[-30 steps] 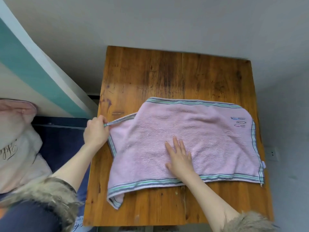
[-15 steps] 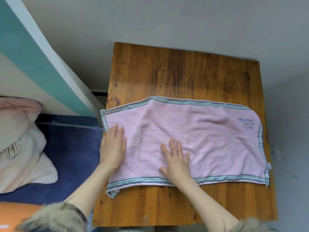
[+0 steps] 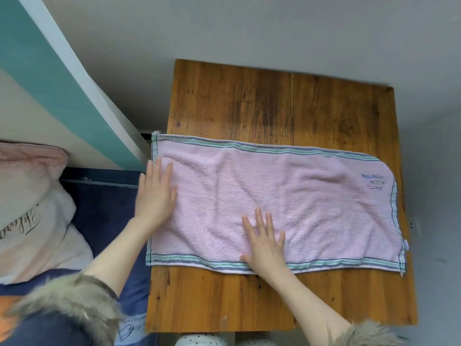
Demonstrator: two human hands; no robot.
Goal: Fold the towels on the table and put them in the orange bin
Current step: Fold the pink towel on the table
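Note:
A pink towel [image 3: 299, 201] with green and grey striped borders lies spread flat across the wooden table [image 3: 262, 103], its left end hanging slightly past the table's left edge. My left hand [image 3: 156, 193] lies flat with straight fingers on the towel's left end. My right hand [image 3: 264, 242] presses flat on the towel near its front border, fingers spread. A small orange patch [image 3: 7, 318] shows at the bottom left corner; whether it is the bin cannot be told.
A bed with a dark blue sheet [image 3: 104, 216] and pale pillows [image 3: 30, 211] stands left of the table. A teal and white wall panel [image 3: 55, 78] runs diagonally at the upper left. Grey floor surrounds the table's far and right sides.
My left hand let go of the towel's left corner, which now lies flat, and then slid left to the towel's end. My right hand stays pressed in place.

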